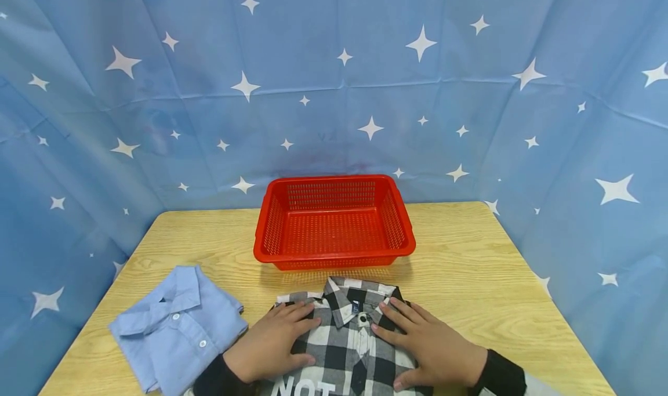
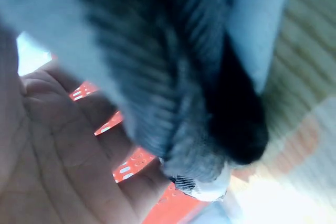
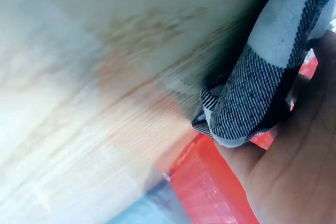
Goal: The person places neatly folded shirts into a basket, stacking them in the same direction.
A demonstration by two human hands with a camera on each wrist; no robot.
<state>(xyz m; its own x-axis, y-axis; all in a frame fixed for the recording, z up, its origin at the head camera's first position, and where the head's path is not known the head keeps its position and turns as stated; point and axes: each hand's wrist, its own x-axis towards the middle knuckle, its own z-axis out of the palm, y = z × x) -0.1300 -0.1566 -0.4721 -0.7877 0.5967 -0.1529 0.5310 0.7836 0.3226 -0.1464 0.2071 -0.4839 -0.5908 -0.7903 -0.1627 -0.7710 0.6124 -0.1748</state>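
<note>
l hand [image 1: 276, 341] & r hand [image 1: 435, 349] rest on b/w checked shirt [image 1: 330, 358], one per side nr collar [image 1: 339, 308]; fingers of both straight-ish, a bit apart. checked shirt lies mid-bench [image 1: 501, 286], twd near edge, collar twd far edge, white lettering [image 1: 302, 388] on front. red basket [image 1: 334, 258] sits beyond it, mid far edge. folded blue shirt [image 1: 182, 338] nr bench's left edge, twd near-left corner. starry blue backdrop [image 1: 313, 42] behind far edge.

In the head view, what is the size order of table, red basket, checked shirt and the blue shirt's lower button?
1. Table
2. Red basket and checked shirt: unsure which is larger; the shirt is nearer and partly hidden.
3. Lower button
</note>
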